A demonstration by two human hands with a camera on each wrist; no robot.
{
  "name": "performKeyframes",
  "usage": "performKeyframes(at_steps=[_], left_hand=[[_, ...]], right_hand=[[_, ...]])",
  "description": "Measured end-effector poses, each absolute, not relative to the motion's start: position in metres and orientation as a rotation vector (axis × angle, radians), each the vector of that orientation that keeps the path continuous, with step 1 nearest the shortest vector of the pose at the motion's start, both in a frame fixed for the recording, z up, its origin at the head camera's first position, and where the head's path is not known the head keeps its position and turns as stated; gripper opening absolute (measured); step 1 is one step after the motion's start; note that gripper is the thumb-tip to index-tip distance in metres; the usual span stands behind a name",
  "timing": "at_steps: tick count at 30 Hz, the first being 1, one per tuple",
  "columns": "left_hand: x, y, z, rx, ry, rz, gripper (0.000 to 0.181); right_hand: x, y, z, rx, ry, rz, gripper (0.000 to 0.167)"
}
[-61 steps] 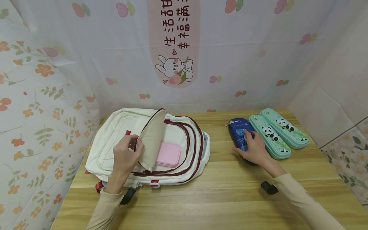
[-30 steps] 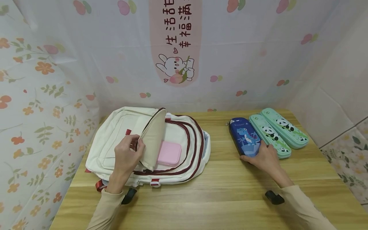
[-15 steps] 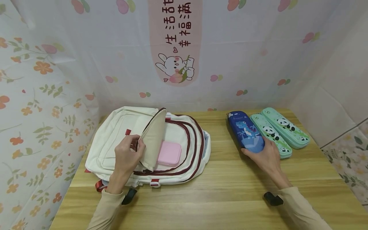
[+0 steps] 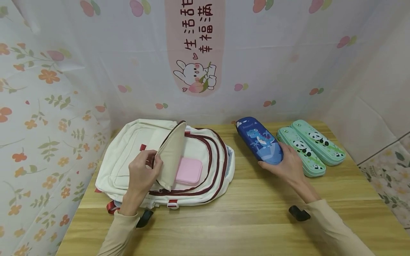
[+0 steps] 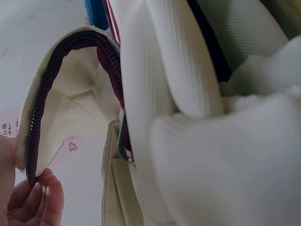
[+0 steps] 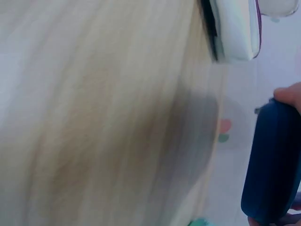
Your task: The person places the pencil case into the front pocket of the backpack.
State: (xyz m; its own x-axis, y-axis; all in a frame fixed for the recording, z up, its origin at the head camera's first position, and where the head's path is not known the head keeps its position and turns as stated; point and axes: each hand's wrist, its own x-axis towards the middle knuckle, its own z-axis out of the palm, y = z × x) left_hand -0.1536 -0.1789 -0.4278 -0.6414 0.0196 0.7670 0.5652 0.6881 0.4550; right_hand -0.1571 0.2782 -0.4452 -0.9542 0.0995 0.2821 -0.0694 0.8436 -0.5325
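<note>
My left hand (image 4: 143, 171) pinches the zippered edge of the front pocket flap (image 4: 171, 154) on a white backpack (image 4: 126, 145), holding it folded back. Inside that pocket lies a flat pink case (image 4: 189, 171), partly covered by the flap. In the left wrist view, thumb and fingers meet at the dark zipper (image 5: 35, 117). My right hand (image 4: 290, 166) grips the near end of a blue dinosaur pencil case (image 4: 258, 139). The right wrist view shows the pencil case (image 6: 273, 165) raised off the table, its shadow on the wood.
Two mint-green panda pencil cases (image 4: 302, 153) (image 4: 318, 142) lie side by side at the right of the wooden table (image 4: 243, 220). A printed curtain (image 4: 134, 71) hangs close behind the table, with another flowered one at the left.
My right hand shifted its hold to the near end of the blue pencil case, lifted it and carried it left, away from the panda cases. The left hand stays on the flap.
</note>
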Motion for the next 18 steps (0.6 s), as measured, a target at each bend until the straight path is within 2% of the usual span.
performKeyframes(at_steps=[18], left_hand=[[-0.155, -0.174, -0.426, -0.466, -2.053, -0.901, 0.013]], right_hand=[[-0.181, 0.217, -0.424, 0.455, -2.826, 0.8, 0.1]])
